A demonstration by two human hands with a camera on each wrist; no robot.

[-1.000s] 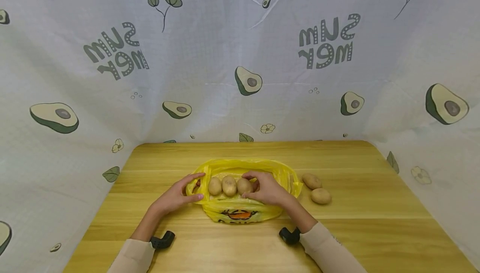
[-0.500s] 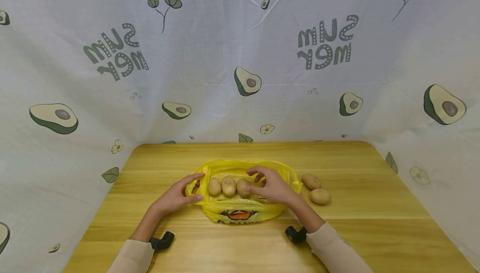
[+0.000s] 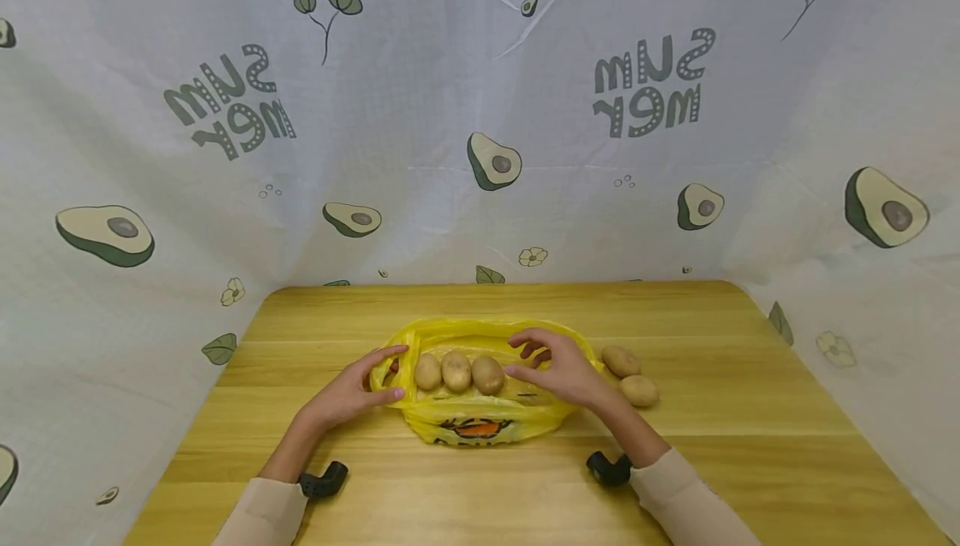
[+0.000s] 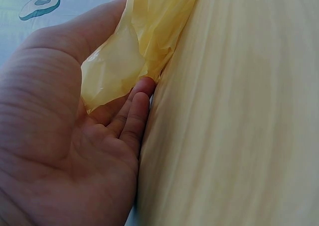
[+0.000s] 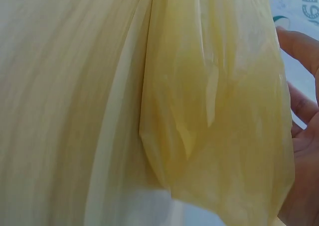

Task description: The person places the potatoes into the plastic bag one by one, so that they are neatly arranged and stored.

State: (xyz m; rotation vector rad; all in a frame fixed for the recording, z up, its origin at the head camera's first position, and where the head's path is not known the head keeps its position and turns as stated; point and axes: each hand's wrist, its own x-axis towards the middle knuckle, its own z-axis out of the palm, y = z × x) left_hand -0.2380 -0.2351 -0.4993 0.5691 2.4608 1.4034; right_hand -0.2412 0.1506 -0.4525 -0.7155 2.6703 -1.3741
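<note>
Evidently the work in hand is with a yellow bag (image 3: 525,424) lying on the wooden table (image 3: 465,500), its mouth spread upward around three potatoes set in a row: a left potato (image 3: 428,372), a middle potato (image 3: 456,372) and a right potato (image 3: 487,375). The left hand (image 3: 348,392) grasps the bag at its left end, the thin plastic between thumb and bent fingers. The right hand (image 3: 564,369) is released, fingers loosely curved and holding nothing, its thumb tip just beside the right potato; whether the two touch, I cannot tell. To do this well, I would hold the left end steady without tugging, so the mouth does not fold in, and draw the right fingers clear above the rim, since snagging the loose plastic could roll the row apart. A low, gentle release suits such smooth, rounded things. The bag's long axis runs left to right across the table. The middle potato's long axis points away from the person, and the left one's much the same; the right potato looks rounder. Outside, just right of the bag, the far loose potato (image 3: 620,361) lies slantwise, and the near loose potato (image 3: 639,391) lies roughly crosswise.
</note>
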